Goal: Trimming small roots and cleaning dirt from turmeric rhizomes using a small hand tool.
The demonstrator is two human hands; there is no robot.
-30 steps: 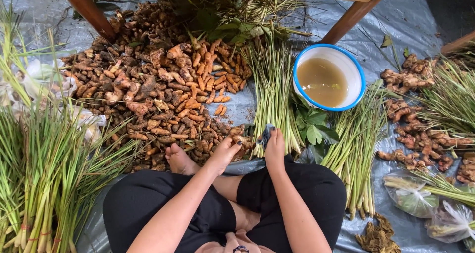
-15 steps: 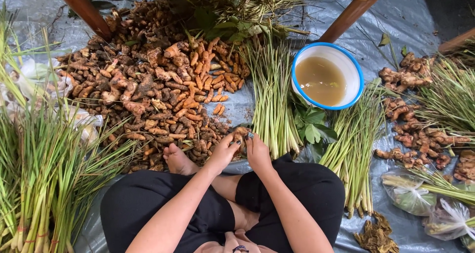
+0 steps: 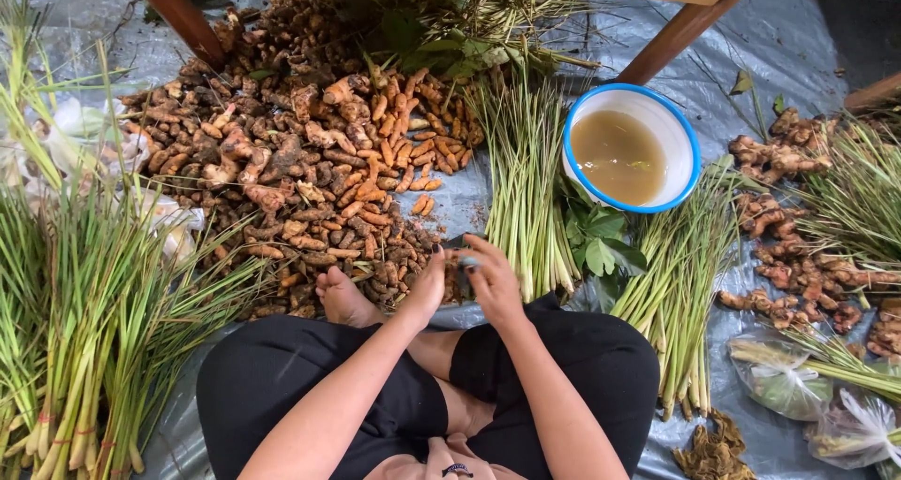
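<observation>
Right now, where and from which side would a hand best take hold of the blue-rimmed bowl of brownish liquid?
Probably by the rim of the bowl at two opposite points, coming from above with both hands, since it stands upright and holds liquid about halfway up, so it should stay level. The near-right rim looks freest; the lemongrass bundle and green leaves crowd the left and near sides.

Two clear plastic bags (image 3: 782,375) of greens lay on the grey sheet at my lower right, one knotted bag (image 3: 859,428) nearer the corner. Crumpled white plastic bags (image 3: 89,137) sat at my far left among the lemongrass. I saw no labels, signs or screens.
</observation>
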